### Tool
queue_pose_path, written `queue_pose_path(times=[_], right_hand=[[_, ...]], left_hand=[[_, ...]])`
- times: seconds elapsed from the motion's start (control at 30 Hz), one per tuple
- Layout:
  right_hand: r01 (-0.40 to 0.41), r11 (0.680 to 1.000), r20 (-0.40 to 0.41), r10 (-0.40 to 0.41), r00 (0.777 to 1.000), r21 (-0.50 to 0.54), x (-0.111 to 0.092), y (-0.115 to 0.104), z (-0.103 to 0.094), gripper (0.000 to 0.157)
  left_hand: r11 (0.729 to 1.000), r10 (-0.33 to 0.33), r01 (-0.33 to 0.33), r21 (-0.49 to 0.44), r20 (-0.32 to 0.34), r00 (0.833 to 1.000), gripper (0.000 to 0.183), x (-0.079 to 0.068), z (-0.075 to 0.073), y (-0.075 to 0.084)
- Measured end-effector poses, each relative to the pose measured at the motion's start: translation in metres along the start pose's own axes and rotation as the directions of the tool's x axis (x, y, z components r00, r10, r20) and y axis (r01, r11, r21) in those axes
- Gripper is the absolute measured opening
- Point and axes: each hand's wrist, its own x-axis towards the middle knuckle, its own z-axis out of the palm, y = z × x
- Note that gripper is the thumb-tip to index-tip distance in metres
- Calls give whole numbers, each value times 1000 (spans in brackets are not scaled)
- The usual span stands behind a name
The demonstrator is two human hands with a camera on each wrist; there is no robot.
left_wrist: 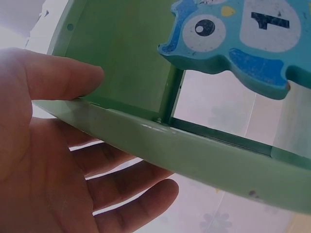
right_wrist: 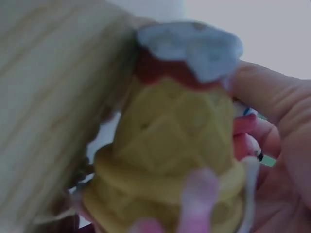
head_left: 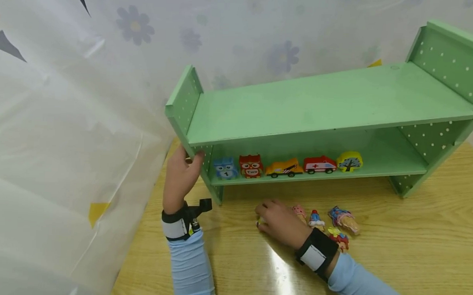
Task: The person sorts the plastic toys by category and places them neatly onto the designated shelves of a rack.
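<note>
My left hand grips the left side panel of a green shelf, thumb on the inner side and fingers along the outer side. Closest to it on the lower board stands a blue owl figure marked 1. Low over the tabletop, my right hand has its fingers curled around a small piece, mostly hidden; a red and white part shows between thumb and fingers. A waffle-cone ice cream figure fills the foreground of the right wrist view.
A red owl, yellow tow truck, red ambulance and yellow tree line the lower board. More ice cream figures and a red-yellow figure lie on the wooden table, right of my right hand.
</note>
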Motion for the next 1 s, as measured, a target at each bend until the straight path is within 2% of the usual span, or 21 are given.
queue_pose_path(times=[0.17, 0.33, 0.43, 0.6, 0.83, 1.0], right_hand=[[-7, 1000, -9, 7, 1000, -5, 0, -3, -3, 17], [-58, 998, -31, 58, 998, -5, -1, -5, -3, 19], [-87, 994, -35, 89, 995, 64, -2, -3, -5, 21], [-88, 977, -76, 104, 992, 192, -6, 2, -6, 17], [-167, 969, -121, 190, 974, 183, -12, 4, -11, 43], [-157, 959, -143, 194, 971, 235, -14, 0, -25, 41]], left_hand=[[1000, 5, -5, -12, 0, 1000, 32, -1, 0, 0], [1000, 5, -5, -16, 1, 1000, 32, 0, 0, 1], [1000, 10, -10, -16, -2, 1000, 32, 1, 0, 2], [1000, 23, -23, -18, -4, 1000, 32, 2, -1, 3], [1000, 15, -15, -18, -4, 1000, 31, 0, 0, 2], [1000, 13, -13, -14, -2, 1000, 31, 0, 0, 1]])
